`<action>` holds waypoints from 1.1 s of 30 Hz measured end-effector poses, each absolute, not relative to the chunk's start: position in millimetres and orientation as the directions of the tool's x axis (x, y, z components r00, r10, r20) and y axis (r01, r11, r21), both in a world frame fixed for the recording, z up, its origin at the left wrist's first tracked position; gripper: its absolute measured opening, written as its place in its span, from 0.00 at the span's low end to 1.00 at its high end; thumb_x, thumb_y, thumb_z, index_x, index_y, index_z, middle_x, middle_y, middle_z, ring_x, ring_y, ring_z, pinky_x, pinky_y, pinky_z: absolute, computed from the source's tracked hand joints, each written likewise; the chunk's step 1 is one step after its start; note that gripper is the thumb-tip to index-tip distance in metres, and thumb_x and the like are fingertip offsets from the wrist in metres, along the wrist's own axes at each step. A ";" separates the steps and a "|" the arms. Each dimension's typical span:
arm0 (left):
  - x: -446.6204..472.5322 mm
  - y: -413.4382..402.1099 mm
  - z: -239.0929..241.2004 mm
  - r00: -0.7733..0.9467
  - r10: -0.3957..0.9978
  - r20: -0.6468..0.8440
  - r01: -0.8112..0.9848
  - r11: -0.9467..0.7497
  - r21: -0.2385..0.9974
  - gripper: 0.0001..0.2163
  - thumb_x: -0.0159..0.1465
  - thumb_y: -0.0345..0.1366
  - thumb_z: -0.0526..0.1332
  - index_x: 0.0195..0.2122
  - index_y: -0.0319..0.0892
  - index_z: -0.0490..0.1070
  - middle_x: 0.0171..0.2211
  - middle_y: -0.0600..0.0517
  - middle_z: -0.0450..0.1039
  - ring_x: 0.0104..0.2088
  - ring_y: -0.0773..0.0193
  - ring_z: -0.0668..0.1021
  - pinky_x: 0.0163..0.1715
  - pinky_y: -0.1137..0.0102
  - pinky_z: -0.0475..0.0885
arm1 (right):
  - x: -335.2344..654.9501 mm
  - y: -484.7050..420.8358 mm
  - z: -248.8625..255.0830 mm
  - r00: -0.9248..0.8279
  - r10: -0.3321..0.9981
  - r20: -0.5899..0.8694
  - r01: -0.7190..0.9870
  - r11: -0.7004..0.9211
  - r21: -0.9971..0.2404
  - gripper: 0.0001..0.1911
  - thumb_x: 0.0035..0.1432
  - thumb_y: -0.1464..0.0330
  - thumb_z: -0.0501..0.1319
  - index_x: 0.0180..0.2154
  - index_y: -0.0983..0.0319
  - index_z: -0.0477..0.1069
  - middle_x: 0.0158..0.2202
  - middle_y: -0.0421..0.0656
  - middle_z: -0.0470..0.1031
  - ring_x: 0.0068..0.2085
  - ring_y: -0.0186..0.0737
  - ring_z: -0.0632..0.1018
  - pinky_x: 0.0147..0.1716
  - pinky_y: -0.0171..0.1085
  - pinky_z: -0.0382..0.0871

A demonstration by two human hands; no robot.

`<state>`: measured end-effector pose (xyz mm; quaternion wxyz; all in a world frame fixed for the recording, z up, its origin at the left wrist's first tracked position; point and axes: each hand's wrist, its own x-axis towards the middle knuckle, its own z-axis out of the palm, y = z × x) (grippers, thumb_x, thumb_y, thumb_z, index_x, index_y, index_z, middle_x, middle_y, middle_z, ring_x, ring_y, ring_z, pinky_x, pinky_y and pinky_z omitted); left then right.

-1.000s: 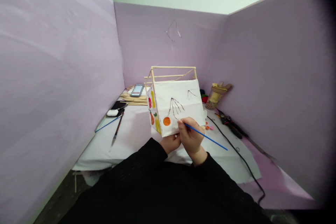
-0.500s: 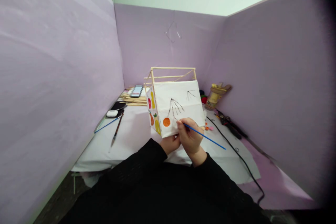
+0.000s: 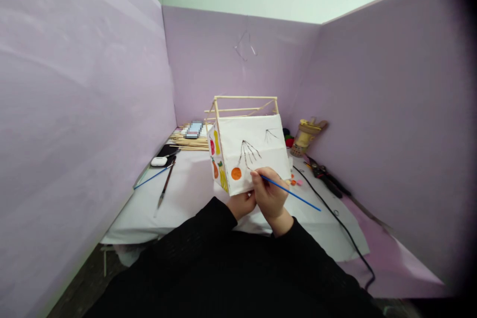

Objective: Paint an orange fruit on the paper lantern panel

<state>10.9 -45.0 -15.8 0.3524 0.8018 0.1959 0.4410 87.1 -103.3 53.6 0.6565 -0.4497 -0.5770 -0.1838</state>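
Note:
A box-shaped lantern frame of thin wooden sticks, with white paper [image 3: 257, 129] over its sides, is tilted up in front of me. Painted fruit covers its left side; the side facing me bears an orange disc [image 3: 236, 173] and dark branching lines. My left hand [image 3: 241, 205] is closed at the frame's lower edge, its fingertips partly hidden beneath. In a pinch, my right hand [image 3: 271, 198] holds a thin blue paintbrush [image 3: 298, 196]. The brush's tip is at the paper, near the lower end of a branching line; contact cannot be made out.
Left on the white-covered table [image 3: 194, 198] lie a brown brush [image 3: 166, 186], another blue brush [image 3: 153, 177], a white earphone case [image 3: 159, 161] and bundled sticks [image 3: 194, 144]. To the right are pliers [image 3: 328, 179], a black cable [image 3: 345, 228] and a container [image 3: 304, 138]. Lilac panels enclose three sides.

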 end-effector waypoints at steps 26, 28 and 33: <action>10.2 -45.0 -14.7 0.535 0.567 0.626 -0.033 -0.726 0.687 0.20 0.61 0.31 0.55 0.55 0.42 0.62 0.57 0.43 0.68 0.63 0.53 0.61 0.64 0.51 0.55 | 89.7 -104.4 55.0 0.212 0.367 0.906 0.642 0.646 -0.413 0.04 0.56 0.74 0.60 0.33 0.59 0.70 0.26 0.39 0.71 0.28 0.35 0.73 0.29 0.35 0.69; 9.5 -45.7 -13.8 0.541 0.572 0.617 -0.029 -0.720 0.693 0.20 0.61 0.31 0.55 0.55 0.43 0.62 0.56 0.44 0.68 0.63 0.53 0.62 0.64 0.51 0.56 | 89.8 -104.3 54.5 0.221 0.368 0.903 0.650 0.634 -0.418 0.04 0.56 0.74 0.60 0.33 0.59 0.70 0.26 0.39 0.71 0.28 0.35 0.73 0.29 0.36 0.69; 8.8 -47.2 -11.3 0.564 0.569 0.599 -0.034 -0.709 0.705 0.19 0.62 0.33 0.54 0.55 0.44 0.63 0.59 0.45 0.65 0.63 0.53 0.63 0.63 0.53 0.59 | 91.8 -105.9 54.0 0.171 0.425 0.889 0.637 0.641 -0.429 0.02 0.56 0.72 0.59 0.32 0.60 0.70 0.25 0.39 0.71 0.27 0.35 0.72 0.28 0.36 0.69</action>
